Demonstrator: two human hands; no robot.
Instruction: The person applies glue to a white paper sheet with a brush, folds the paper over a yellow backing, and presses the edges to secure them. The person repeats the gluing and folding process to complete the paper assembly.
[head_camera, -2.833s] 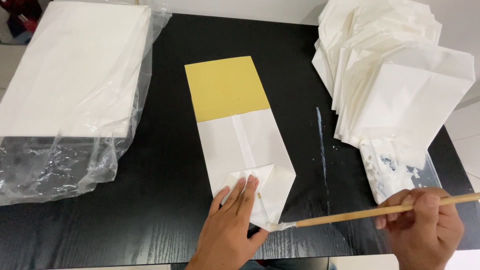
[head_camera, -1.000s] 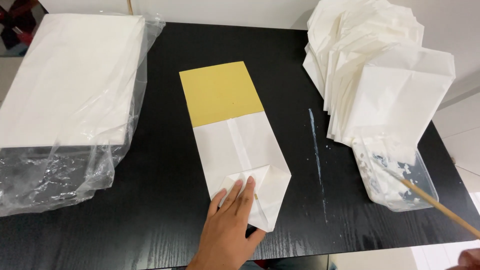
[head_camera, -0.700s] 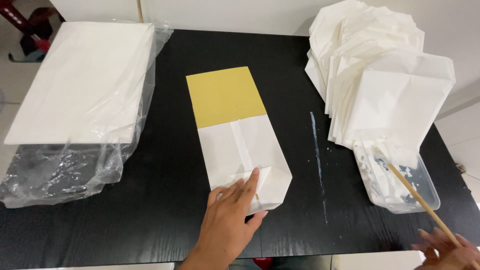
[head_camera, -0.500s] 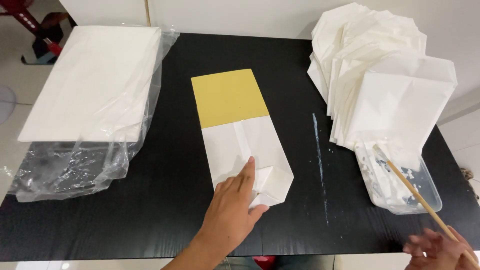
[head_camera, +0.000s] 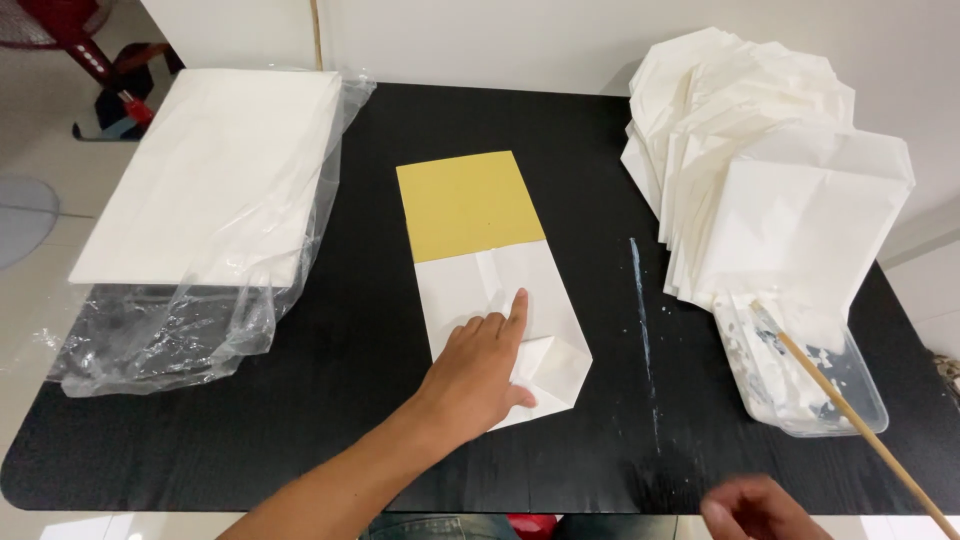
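Folded white paper bag (head_camera: 500, 330), yellow card inside, under flat left hand (head_camera: 480, 370)

A white sheet stack (head_camera: 205, 180) in clear plastic wrap (head_camera: 190, 330) lies at the table's left.

Our right hand (head_camera: 765, 510) is blurred and cut off by the bottom edge, so we cannot tell its grip. Our left hand (head_camera: 478, 375) hides part of the white bag (head_camera: 500, 335). The stick (head_camera: 850, 418) runs out of the corner.
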